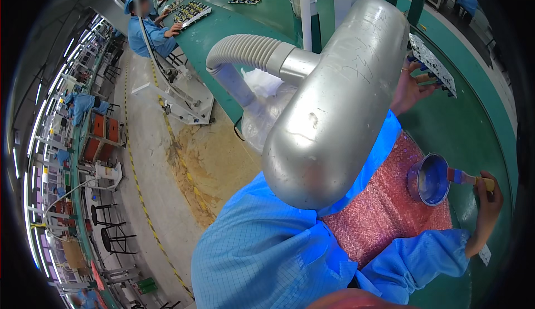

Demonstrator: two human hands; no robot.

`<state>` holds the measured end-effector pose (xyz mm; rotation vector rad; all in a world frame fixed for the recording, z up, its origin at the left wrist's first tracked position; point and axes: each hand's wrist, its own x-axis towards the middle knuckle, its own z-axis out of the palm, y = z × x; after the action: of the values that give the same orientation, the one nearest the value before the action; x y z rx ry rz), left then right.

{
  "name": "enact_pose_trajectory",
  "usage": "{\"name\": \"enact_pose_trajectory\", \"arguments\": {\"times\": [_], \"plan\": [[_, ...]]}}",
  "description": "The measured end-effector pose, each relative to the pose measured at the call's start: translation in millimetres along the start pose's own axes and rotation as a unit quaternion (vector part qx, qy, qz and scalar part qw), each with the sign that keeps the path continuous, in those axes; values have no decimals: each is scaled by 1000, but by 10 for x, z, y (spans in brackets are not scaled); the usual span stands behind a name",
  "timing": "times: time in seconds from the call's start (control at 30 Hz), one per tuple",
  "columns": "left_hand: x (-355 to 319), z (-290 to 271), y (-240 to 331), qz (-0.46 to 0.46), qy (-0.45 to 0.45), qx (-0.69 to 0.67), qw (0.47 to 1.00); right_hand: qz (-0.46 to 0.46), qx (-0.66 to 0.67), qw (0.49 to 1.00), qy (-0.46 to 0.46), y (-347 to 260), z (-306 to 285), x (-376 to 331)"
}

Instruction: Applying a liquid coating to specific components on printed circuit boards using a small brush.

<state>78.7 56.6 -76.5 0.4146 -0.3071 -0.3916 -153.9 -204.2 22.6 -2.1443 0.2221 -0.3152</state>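
My left hand, partly hidden behind a silver duct, grips a white circuit board with dark parts on its underside, holding it tilted on edge. My right hand is closed around the wooden handle of a flat paintbrush. The brush's bristles point left, at the rim of a round metal bowl; whether they touch it I cannot tell. The bowl stands on a sheet of pink bubble wrap.
A large silver extractor duct with a ribbed hose hangs close over my left arm. Beneath my right wrist lies a white piece on the green table. Across the far left, a co-worker handles boards.
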Motion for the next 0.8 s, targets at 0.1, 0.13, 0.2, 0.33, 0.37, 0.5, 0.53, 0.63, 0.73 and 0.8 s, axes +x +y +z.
{"name": "enact_pose_trajectory", "arguments": {"times": [0.1, 0.13, 0.2, 0.33, 0.37, 0.5, 0.53, 0.63, 0.73, 0.8], "plan": [[-25, -17, 103, 2, 7, 5, 1000, -7, 2, 1000, -9, -16, -1, 35], [-17, -12, 88, -10, 12, -12, 1000, -6, 1, 1000, -8, -1, -16, 29], [-8, 9, 45, -24, 17, -29, 999, 1, 4, 1000, -6, 23, -48, 18], [4, 11, 8, 3, 30, 11, 999, 6, -4, 1000, -8, 79, -78, 48], [1, -12, 26, 8, 33, 13, 999, 6, -1, 1000, -15, 63, -69, 61], [32, -53, 2, 12, 43, 1, 999, 5, -25, 1000, -17, 90, -83, 89], [36, -56, -6, 12, 32, 3, 999, 6, -26, 999, -18, 86, -81, 93], [44, -75, 5, 8, 13, 7, 1000, 21, -37, 999, -31, 72, -75, 108], [53, -91, 10, 8, -4, 2, 1000, 9, -39, 999, -29, 79, -70, 122], [56, -111, 0, 12, -11, -5, 1000, 12, -36, 999, -34, 39, -56, 113]]}}
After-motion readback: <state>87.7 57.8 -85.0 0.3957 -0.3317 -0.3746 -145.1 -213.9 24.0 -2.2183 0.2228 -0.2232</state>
